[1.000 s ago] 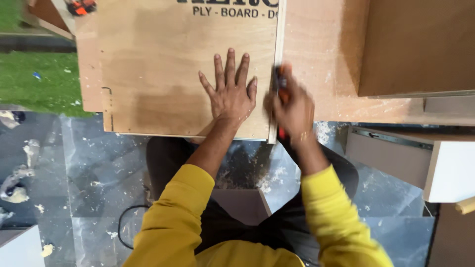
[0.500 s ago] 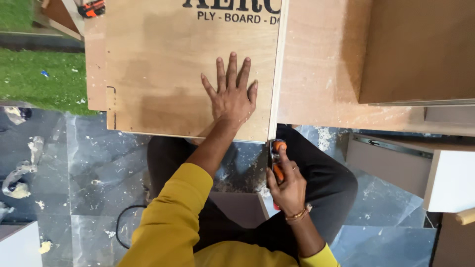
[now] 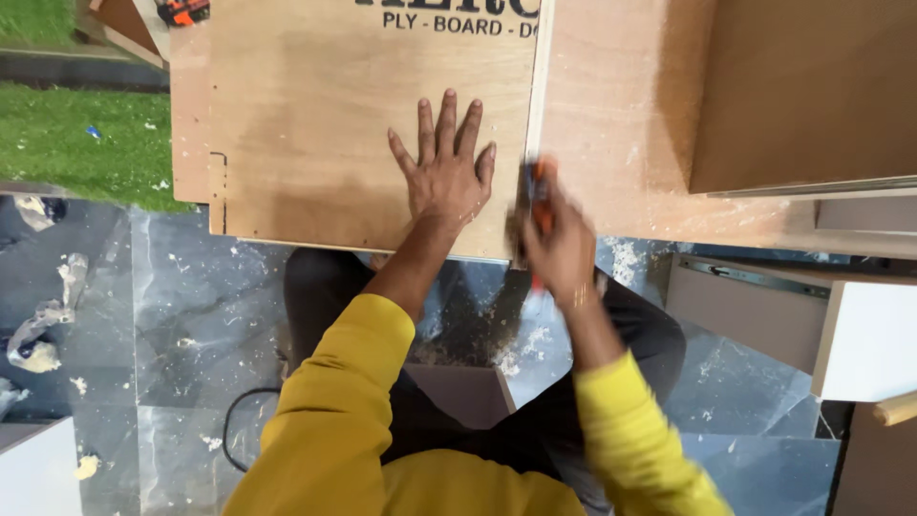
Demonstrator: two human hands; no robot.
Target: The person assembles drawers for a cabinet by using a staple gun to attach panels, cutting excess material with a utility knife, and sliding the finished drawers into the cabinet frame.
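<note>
My left hand [image 3: 445,170] lies flat, fingers spread, on a light plywood board [image 3: 315,124] near its right edge. My right hand [image 3: 557,244] is blurred with motion and grips an orange-handled hand tool [image 3: 538,196] at the seam where the board's right edge meets a larger plywood sheet [image 3: 621,115]. The tool's working end is hidden by blur and by my hand. Both arms wear yellow sleeves.
A brown wooden box [image 3: 802,86] stands on the sheet at the upper right. White cabinet parts [image 3: 864,339] sit at the right. Sawdust is scattered on the dark marble floor [image 3: 172,315], green turf [image 3: 67,143] is at the left, and an orange power tool [image 3: 181,10] lies at the top.
My right hand, with the orange-handled tool, dropped below the board's near edge, then rose back to the seam. My left hand stayed flat on the board.
</note>
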